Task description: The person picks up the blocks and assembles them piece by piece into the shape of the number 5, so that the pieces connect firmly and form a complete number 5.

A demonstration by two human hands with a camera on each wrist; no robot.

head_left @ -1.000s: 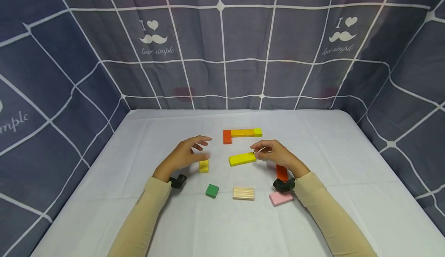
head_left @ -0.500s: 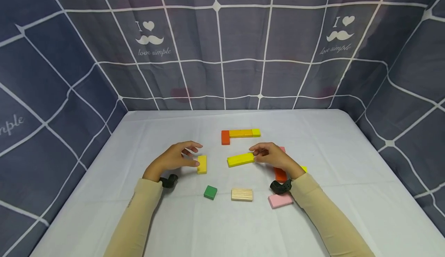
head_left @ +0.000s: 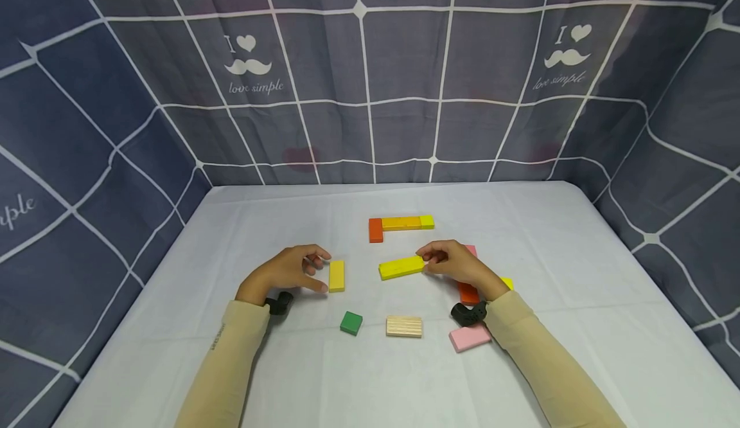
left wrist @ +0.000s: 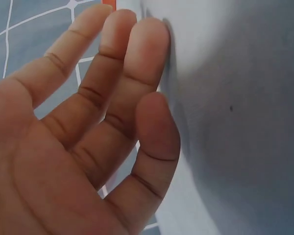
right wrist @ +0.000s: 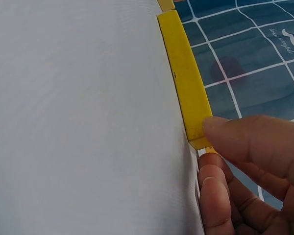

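Note:
My right hand (head_left: 457,263) pinches the right end of a long yellow block (head_left: 400,268) between thumb and fingers. The right wrist view shows the thumb on the upper face of that yellow block (right wrist: 183,73) and the fingers under its near end. Just left of a shorter yellow block (head_left: 336,276), my left hand (head_left: 291,269) has its fingers loosely bent and apart from the thumb. Nothing lies between those fingers (left wrist: 147,54) in the left wrist view. The short block stands apart from the long one, to its left.
Farther back, an orange-red block (head_left: 376,230), an orange bar (head_left: 401,223) and a yellow-green cube (head_left: 426,222) form a joined row. Nearer are a green block (head_left: 351,323), a ridged wooden block (head_left: 404,326) and a pink block (head_left: 469,337). An orange-red block (head_left: 468,294) lies partly behind the right wrist.
My left hand has drawn back to the left, uncovering the short yellow block. My right hand keeps its pinch on the long yellow block, almost unmoved.

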